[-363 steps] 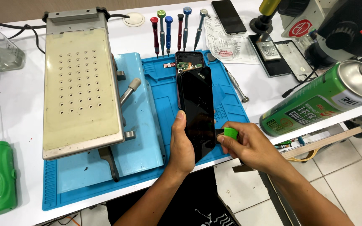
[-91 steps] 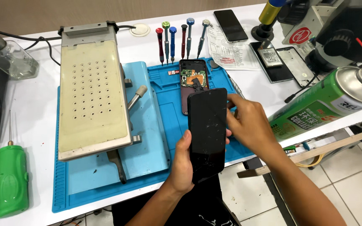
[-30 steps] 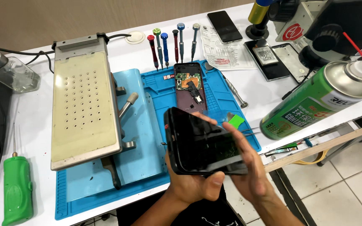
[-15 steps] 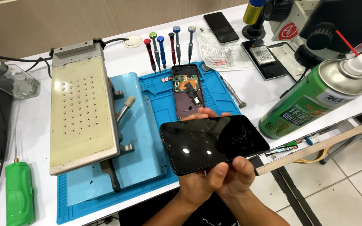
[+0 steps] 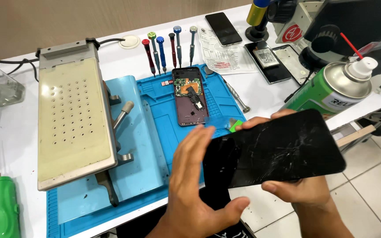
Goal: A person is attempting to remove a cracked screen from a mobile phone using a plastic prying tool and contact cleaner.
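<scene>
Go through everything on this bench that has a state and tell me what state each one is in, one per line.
Black screen panel: cracked, dark, off the bench, lying sideways between both hands.
Left hand: gripping the panel's left end.
Right hand: supporting the panel from beneath.
Phone body: opened, internals exposed, flat on the blue mat.
Spray can: capped, red straw fitted.
Screwdrivers: lying in a row.
Black phone: screen dark.

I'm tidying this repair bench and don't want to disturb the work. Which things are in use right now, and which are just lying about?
In use:
cracked black screen panel, held by the left hand and the right hand
opened phone body on the blue mat

Lying about:
screwdrivers
green spray can
perforated plate machine
black phone
</scene>
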